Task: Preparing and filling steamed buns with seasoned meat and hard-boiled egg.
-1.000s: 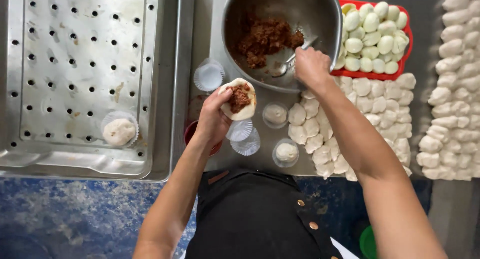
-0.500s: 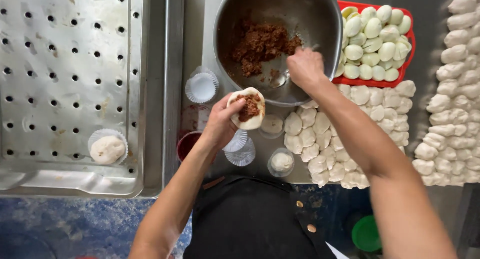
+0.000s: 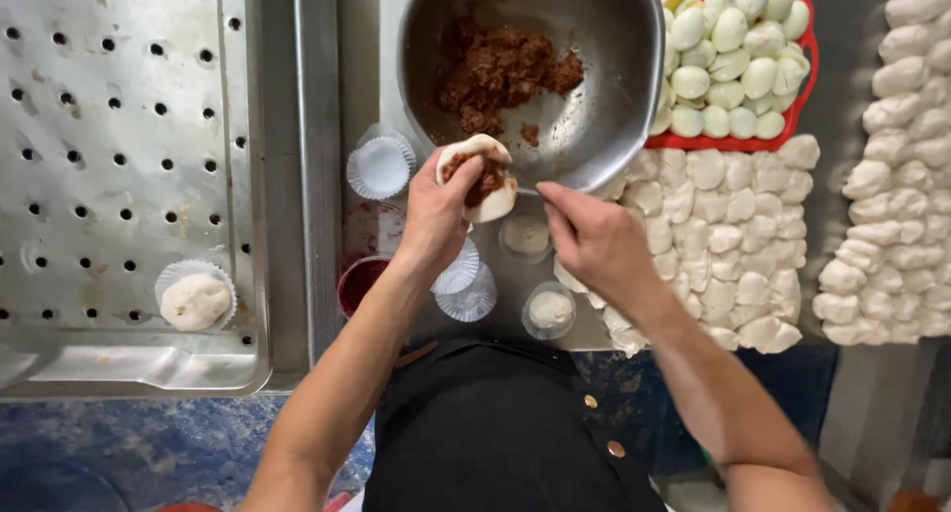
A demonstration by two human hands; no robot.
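At the left of the frame, a perforated steel tray (image 3: pixel 119 175) carries one finished bun in a paper cup (image 3: pixel 195 296). Centre frame, below the metal bowl (image 3: pixel 594 66), the left hand (image 3: pixel 436 210) cups the dough round (image 3: pixel 482 175), grip closed around its rim; the brown filling sits uncovered. The right hand (image 3: pixel 594 240) hovers just beside it, fingers loosely curled and holding nothing. The dough looks soft, light and tearable; support it underneath and pinch only the edges.

One metal bowl (image 3: pixel 594 66), two hands (image 3: pixel 436 210)

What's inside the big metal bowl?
The bowl holds a clump of brown minced filling and some crumbs. The left hand and its dough cover the near rim.
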